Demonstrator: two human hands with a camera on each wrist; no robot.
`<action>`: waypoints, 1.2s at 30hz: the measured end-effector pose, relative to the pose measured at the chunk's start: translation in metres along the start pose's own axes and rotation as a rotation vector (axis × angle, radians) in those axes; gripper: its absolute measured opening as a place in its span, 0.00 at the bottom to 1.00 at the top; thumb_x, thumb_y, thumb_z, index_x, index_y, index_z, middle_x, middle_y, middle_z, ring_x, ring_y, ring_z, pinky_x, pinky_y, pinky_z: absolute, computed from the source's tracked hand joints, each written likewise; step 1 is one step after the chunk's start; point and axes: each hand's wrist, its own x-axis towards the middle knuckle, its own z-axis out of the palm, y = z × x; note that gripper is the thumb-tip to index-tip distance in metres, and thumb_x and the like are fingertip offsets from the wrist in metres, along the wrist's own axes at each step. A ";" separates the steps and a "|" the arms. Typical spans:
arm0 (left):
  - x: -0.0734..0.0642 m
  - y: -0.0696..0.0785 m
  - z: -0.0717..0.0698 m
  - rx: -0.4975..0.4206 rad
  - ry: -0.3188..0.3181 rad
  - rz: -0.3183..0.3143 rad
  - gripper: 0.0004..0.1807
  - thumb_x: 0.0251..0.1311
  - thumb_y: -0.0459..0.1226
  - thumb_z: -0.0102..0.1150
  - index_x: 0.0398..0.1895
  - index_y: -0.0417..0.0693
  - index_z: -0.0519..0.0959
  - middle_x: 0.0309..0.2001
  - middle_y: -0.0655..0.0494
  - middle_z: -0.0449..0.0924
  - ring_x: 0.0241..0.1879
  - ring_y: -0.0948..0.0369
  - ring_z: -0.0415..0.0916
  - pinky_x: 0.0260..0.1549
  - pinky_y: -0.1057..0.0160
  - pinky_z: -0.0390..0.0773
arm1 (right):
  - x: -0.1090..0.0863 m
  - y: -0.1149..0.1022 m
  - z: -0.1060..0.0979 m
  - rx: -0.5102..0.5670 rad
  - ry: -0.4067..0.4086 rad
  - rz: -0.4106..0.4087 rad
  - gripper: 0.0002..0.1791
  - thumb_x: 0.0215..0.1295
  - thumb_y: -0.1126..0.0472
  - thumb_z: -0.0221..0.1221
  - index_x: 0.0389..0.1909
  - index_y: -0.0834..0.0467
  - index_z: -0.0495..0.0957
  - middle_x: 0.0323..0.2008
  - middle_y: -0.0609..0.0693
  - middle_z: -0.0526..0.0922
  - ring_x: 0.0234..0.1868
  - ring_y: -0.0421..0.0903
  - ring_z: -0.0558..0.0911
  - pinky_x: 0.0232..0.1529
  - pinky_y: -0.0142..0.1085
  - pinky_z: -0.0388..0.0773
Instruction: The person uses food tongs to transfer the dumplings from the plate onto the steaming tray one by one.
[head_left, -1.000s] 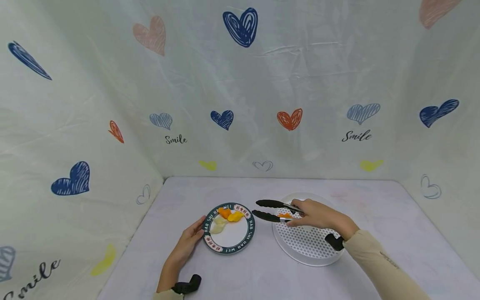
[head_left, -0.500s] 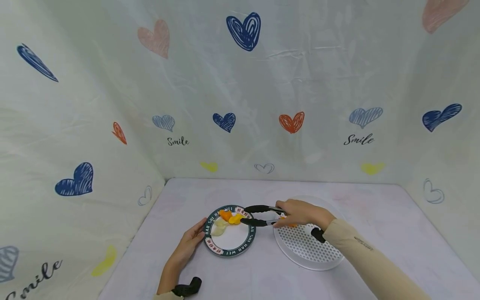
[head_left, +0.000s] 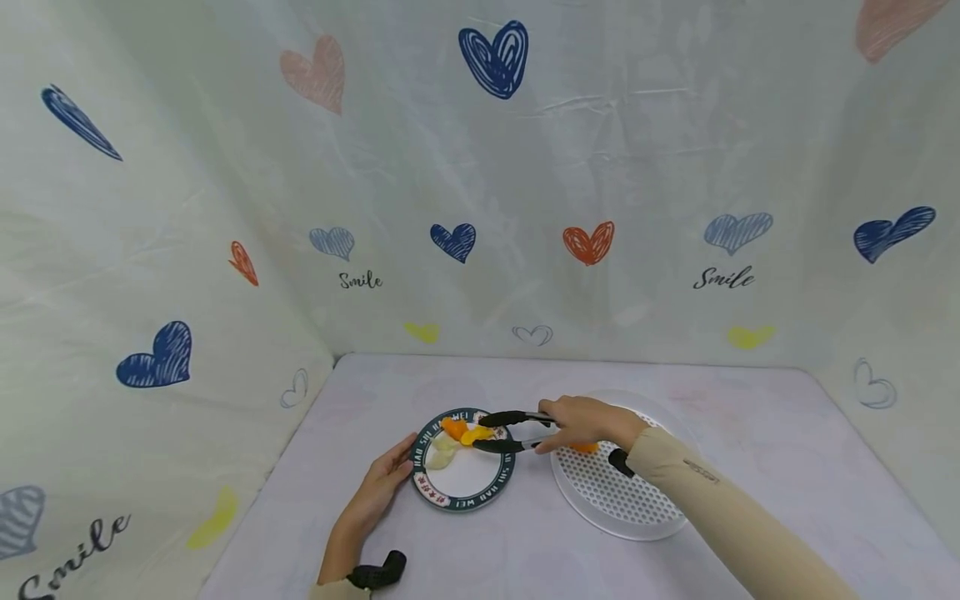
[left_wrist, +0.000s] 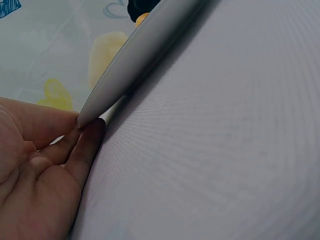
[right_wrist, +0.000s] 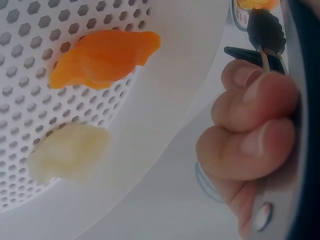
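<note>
My left hand (head_left: 378,487) pinches the left rim of a white plate (head_left: 465,481) with a green lettered border; the left wrist view shows the fingertips at the plate's edge (left_wrist: 112,85). On the plate lie an orange dumpling-shaped piece (head_left: 453,428), a yellow one (head_left: 476,436) and pale ones (head_left: 441,452). My right hand (head_left: 588,421) grips metal tongs with black tips (head_left: 504,418). These tips reach over the plate's right rim, apart, on either side of the yellow piece. Whether they touch it, I cannot tell.
A round white perforated tray (head_left: 622,500) stands under the right forearm. It bears an orange dumpling-shaped piece (right_wrist: 102,59) and a pale one (right_wrist: 69,152). Behind the table (head_left: 405,379) hangs a heart-printed cloth (head_left: 637,317).
My right hand has carried the tongs leftward from above the perforated tray to the plate, bringing the tips around the yellow piece. The left hand keeps its hold on the rim.
</note>
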 end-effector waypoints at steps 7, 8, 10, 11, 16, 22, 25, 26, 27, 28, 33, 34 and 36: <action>0.000 0.001 0.001 -0.002 -0.002 -0.002 0.28 0.74 0.29 0.45 0.75 0.36 0.58 0.76 0.42 0.55 0.76 0.46 0.49 0.72 0.48 0.52 | 0.011 0.000 0.003 -0.011 -0.011 0.026 0.30 0.59 0.43 0.69 0.54 0.59 0.76 0.30 0.46 0.78 0.31 0.45 0.76 0.37 0.41 0.79; 0.000 0.001 0.001 -0.003 -0.003 -0.002 0.28 0.74 0.29 0.45 0.75 0.36 0.58 0.76 0.42 0.55 0.76 0.47 0.49 0.72 0.48 0.52 | 0.012 0.001 0.003 -0.011 -0.012 0.027 0.30 0.59 0.43 0.69 0.54 0.58 0.77 0.31 0.46 0.78 0.31 0.45 0.76 0.38 0.42 0.80; 0.000 0.002 0.001 -0.004 -0.004 -0.001 0.28 0.74 0.29 0.45 0.75 0.36 0.58 0.76 0.43 0.55 0.76 0.47 0.50 0.71 0.48 0.53 | 0.013 0.002 0.004 -0.015 -0.015 0.030 0.30 0.59 0.42 0.69 0.54 0.58 0.77 0.31 0.46 0.78 0.32 0.45 0.76 0.39 0.42 0.80; 0.000 0.002 0.001 -0.002 -0.003 0.000 0.28 0.74 0.29 0.45 0.75 0.36 0.58 0.76 0.43 0.55 0.76 0.47 0.50 0.71 0.49 0.53 | 0.014 0.002 0.004 -0.017 -0.016 0.031 0.30 0.59 0.42 0.69 0.54 0.58 0.77 0.31 0.46 0.78 0.32 0.45 0.76 0.39 0.42 0.80; 0.001 0.001 0.000 -0.001 -0.003 0.006 0.28 0.74 0.28 0.44 0.75 0.35 0.58 0.76 0.43 0.55 0.75 0.47 0.50 0.71 0.50 0.53 | 0.014 0.002 0.006 -0.024 -0.015 0.016 0.29 0.61 0.43 0.67 0.54 0.58 0.77 0.30 0.45 0.78 0.32 0.44 0.75 0.38 0.40 0.79; 0.001 -0.001 0.000 -0.006 -0.009 0.010 0.28 0.74 0.27 0.44 0.75 0.34 0.58 0.76 0.41 0.55 0.75 0.46 0.50 0.71 0.50 0.53 | 0.009 -0.003 0.007 -0.037 0.008 -0.014 0.27 0.62 0.43 0.66 0.53 0.59 0.78 0.30 0.45 0.78 0.31 0.43 0.75 0.37 0.40 0.78; 0.001 -0.002 0.000 -0.005 -0.009 0.007 0.28 0.74 0.27 0.44 0.75 0.34 0.58 0.76 0.41 0.55 0.75 0.46 0.51 0.70 0.50 0.53 | 0.008 -0.003 0.008 -0.054 0.021 -0.021 0.27 0.63 0.43 0.66 0.53 0.58 0.78 0.31 0.44 0.79 0.31 0.42 0.75 0.37 0.40 0.78; 0.001 -0.002 0.000 -0.004 -0.009 0.009 0.28 0.73 0.27 0.44 0.75 0.34 0.58 0.76 0.41 0.55 0.75 0.46 0.51 0.70 0.50 0.53 | 0.007 -0.003 0.009 -0.060 0.025 -0.023 0.27 0.63 0.43 0.65 0.53 0.58 0.78 0.31 0.44 0.79 0.31 0.42 0.75 0.37 0.40 0.78; 0.001 -0.002 0.001 -0.004 -0.009 0.009 0.28 0.73 0.27 0.44 0.75 0.34 0.58 0.76 0.41 0.55 0.75 0.46 0.51 0.70 0.50 0.54 | 0.007 -0.003 0.009 -0.061 0.028 -0.024 0.27 0.63 0.43 0.65 0.53 0.58 0.78 0.31 0.44 0.79 0.32 0.42 0.75 0.36 0.40 0.78; 0.001 -0.003 0.001 -0.002 -0.008 0.011 0.28 0.73 0.27 0.44 0.75 0.34 0.58 0.76 0.41 0.55 0.75 0.46 0.51 0.70 0.50 0.54 | 0.007 -0.003 0.010 -0.065 0.032 -0.025 0.27 0.63 0.42 0.65 0.53 0.58 0.78 0.31 0.44 0.79 0.32 0.42 0.75 0.36 0.40 0.78; 0.000 -0.002 0.001 -0.005 -0.004 0.012 0.28 0.74 0.27 0.44 0.75 0.35 0.58 0.76 0.42 0.55 0.75 0.47 0.51 0.70 0.51 0.54 | 0.005 -0.005 0.010 -0.069 0.044 -0.022 0.27 0.63 0.42 0.65 0.54 0.58 0.79 0.32 0.45 0.80 0.32 0.42 0.75 0.37 0.40 0.78; 0.000 -0.001 0.001 -0.006 -0.003 0.011 0.28 0.74 0.27 0.44 0.75 0.35 0.58 0.76 0.42 0.55 0.75 0.47 0.51 0.70 0.51 0.54 | 0.005 -0.005 0.010 -0.070 0.046 -0.024 0.27 0.63 0.42 0.65 0.54 0.58 0.79 0.32 0.45 0.80 0.32 0.42 0.75 0.36 0.40 0.78; 0.000 -0.001 0.001 -0.006 -0.003 0.011 0.28 0.74 0.27 0.44 0.75 0.35 0.58 0.76 0.42 0.55 0.75 0.47 0.51 0.70 0.51 0.54 | 0.004 -0.005 0.009 -0.070 0.051 -0.030 0.28 0.63 0.42 0.65 0.54 0.58 0.79 0.31 0.44 0.80 0.31 0.41 0.75 0.36 0.40 0.78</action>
